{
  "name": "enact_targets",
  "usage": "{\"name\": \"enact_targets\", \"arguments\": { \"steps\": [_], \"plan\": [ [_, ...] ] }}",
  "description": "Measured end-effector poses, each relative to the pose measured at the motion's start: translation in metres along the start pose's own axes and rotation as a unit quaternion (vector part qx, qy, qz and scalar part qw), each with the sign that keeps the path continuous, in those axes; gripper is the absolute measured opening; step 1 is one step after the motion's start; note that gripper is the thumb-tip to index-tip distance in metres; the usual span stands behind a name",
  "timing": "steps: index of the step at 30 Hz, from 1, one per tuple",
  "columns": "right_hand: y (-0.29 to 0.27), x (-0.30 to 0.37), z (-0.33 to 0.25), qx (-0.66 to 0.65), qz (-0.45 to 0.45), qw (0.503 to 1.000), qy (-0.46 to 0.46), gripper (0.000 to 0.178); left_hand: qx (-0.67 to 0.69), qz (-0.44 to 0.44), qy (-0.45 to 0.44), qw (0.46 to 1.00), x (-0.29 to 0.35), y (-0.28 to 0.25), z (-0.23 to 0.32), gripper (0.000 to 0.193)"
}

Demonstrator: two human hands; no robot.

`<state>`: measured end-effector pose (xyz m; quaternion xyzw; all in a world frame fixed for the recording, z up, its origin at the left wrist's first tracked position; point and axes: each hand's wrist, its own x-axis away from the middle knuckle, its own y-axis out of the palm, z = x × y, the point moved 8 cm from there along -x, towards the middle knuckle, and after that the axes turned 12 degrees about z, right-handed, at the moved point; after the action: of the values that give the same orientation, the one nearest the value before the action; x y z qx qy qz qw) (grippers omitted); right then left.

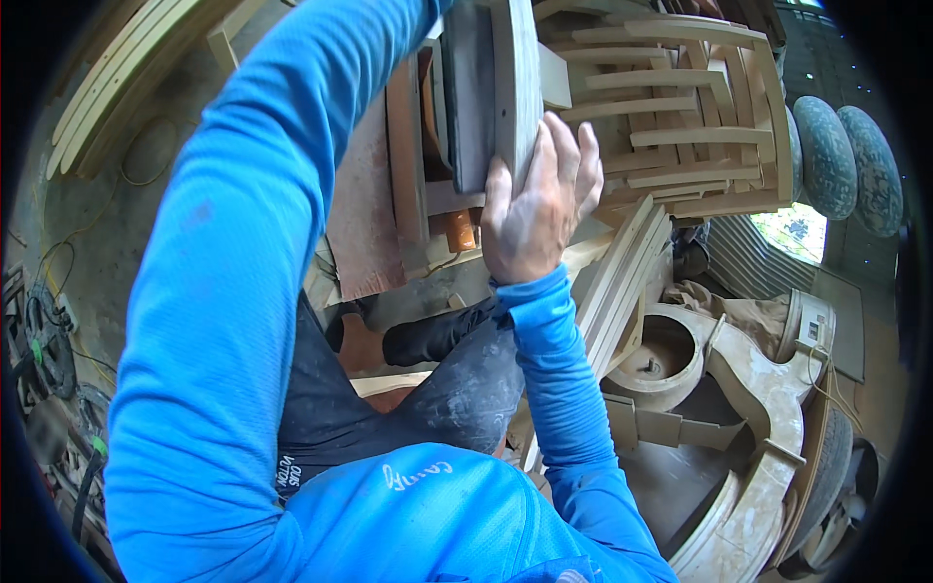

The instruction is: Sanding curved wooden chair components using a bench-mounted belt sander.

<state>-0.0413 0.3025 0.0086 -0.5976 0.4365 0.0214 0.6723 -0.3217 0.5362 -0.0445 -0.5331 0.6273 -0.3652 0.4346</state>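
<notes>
Gripping the near end of a pale wooden piece (pixel 518 87), the right hand (pixel 533 228) keeps its thumb along the left side and its fingers (pixel 564 146) on the right, the outer ones fanned away from the wood. The left hand lies beyond the upper edge of view, so how its fingers are set cannot be told. The wooden piece is long and thick, lightly grained, slightly curved, and runs out at the top ahead of the person. Close along its left side is a dark grey band (pixel 471 107). An orange cylinder (pixel 461 231) sits left of the wrist, near a brown sheet (pixel 364 233). Slatted wooden frames (pixel 680 83) are piled to the right; lower down, a round, open-topped housing (pixel 656 395) holds a small dark fitting (pixel 649 369) in its pale interior
</notes>
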Motion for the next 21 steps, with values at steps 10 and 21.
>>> {"name": "enact_targets", "arguments": {
  "steps": [10,21],
  "plan": [
    [0.044,-0.063,0.019,-0.024,0.023,0.999,-0.014,0.052,0.060,-0.047,-0.029,0.997,-0.075,0.062,-0.038,0.040],
    [0.048,-0.074,0.021,-0.035,0.031,0.999,0.018,0.051,0.036,-0.043,-0.062,0.996,-0.092,0.084,-0.044,0.040]
  ]
}}
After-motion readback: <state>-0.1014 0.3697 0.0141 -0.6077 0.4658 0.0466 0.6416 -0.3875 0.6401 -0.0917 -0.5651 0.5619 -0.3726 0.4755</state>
